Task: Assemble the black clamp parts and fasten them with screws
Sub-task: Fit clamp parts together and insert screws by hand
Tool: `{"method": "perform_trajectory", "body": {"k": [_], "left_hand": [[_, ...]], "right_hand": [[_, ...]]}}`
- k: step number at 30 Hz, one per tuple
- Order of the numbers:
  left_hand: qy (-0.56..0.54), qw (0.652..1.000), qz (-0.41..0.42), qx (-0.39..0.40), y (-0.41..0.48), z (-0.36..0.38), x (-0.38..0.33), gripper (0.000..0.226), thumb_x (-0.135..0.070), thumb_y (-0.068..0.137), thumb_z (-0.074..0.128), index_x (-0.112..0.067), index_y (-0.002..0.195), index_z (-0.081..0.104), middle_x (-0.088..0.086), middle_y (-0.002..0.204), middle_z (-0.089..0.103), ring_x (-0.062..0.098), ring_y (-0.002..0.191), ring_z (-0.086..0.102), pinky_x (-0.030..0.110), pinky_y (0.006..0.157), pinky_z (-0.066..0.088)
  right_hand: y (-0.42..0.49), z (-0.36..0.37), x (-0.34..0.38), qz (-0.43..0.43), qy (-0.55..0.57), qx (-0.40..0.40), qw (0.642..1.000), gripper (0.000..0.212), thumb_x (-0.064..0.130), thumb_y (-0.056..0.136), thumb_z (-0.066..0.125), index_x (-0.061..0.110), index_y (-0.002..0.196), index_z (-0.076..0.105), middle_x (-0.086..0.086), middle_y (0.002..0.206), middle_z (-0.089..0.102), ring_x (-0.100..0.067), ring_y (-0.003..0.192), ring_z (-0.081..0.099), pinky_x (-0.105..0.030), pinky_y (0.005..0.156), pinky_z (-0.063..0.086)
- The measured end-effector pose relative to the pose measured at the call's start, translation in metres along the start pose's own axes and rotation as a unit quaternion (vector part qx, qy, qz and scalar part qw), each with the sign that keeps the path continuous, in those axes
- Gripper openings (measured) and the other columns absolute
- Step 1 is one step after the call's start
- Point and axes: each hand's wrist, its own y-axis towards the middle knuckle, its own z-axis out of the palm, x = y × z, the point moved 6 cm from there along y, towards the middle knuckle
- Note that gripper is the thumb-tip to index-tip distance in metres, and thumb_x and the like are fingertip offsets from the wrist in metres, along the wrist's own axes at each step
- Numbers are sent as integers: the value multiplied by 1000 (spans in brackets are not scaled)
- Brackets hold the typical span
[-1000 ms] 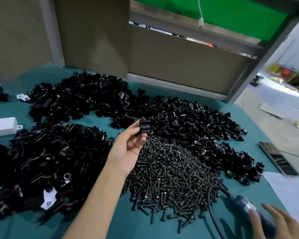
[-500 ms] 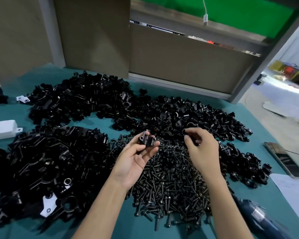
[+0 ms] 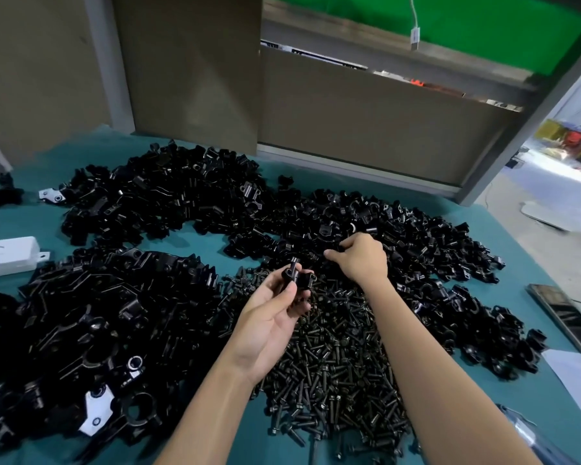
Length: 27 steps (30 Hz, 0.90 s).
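Heaps of black clamp parts (image 3: 114, 313) lie left of and beyond my hands; the screw pile (image 3: 332, 364) is under them. My right hand (image 3: 363, 260) curls into the far heap; I cannot tell if it grips anything. My left hand (image 3: 269, 317) pinches one clamp part (image 3: 296, 276).

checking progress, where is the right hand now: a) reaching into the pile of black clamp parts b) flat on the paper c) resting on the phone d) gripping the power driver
a: the right hand sits on the pile of clamp parts beyond the screws, fingers curled down into it.
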Motion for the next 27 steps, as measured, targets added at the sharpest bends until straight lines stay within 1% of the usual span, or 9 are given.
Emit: {"method": "perform_trajectory", "body": {"k": [2,4,8,12,16,20,22,24,27], "left_hand": [[5,1000,4,-6,1,-2,0,41,-8,86,58,-5,127,57,4,111,65,13,88,61,28,82,53],[15,1000,10,-4,1,-3,0,43,-8,86,59,-3,129,56,3,108,65,12,86,61,27,81,54],[42,999,24,-3,0,-2,0,43,-12,85,60,-6,128,57,0,102,64,11,86,59,26,81,53],[101,994,41,-6,-1,-1,-1,42,-16,85,60,-8,126,58,0,111,69,13,94,60,26,83,53],[116,992,46,-4,-2,3,-3,37,-11,83,61,-3,120,59,10,117,73,19,99,68,25,84,55],[110,993,52,-3,-4,3,-8,30,-8,79,68,-7,108,65,14,113,73,26,100,72,31,91,56],[117,991,63,-5,-5,4,-10,27,-8,75,73,-14,102,71,15,114,73,25,96,72,32,91,55],[119,989,83,-3,-7,6,-11,26,-6,73,75,-21,94,75,11,111,75,22,95,72,25,83,56],[102,990,97,-6,-7,7,-13,27,-5,72,75,-19,95,75,7,105,75,21,98,71,25,82,57]], "right_hand": [[3,-2,-11,39,87,9,995,26,32,80,83,16,98,71,-6,93,74,-16,75,63,-31,72,52],[3,-5,-17,48,167,2,985,17,24,80,83,20,90,69,-3,92,73,-17,81,67,-34,80,56],[-4,-18,-19,15,259,-41,965,18,18,84,79,23,84,61,2,87,69,-16,85,65,-25,75,49],[-20,-30,-10,-37,450,4,892,13,1,96,61,13,101,61,-12,96,73,-20,87,74,-27,77,57],[-47,-38,8,-129,462,62,875,24,0,97,57,18,103,72,-1,89,71,-13,79,67,-25,76,53],[-73,-44,28,-189,464,167,849,20,17,95,59,25,100,77,-3,90,64,-14,81,53,-22,71,45],[-82,-43,36,-177,513,212,813,19,23,91,59,21,98,77,-2,87,65,-10,77,55,-18,65,45],[-91,-38,40,-147,566,233,777,19,21,89,61,13,99,75,2,82,66,-6,68,57,-17,62,49],[-101,-27,39,-129,576,239,771,19,20,89,60,12,97,74,3,79,67,-5,65,57,-16,61,50]]}}
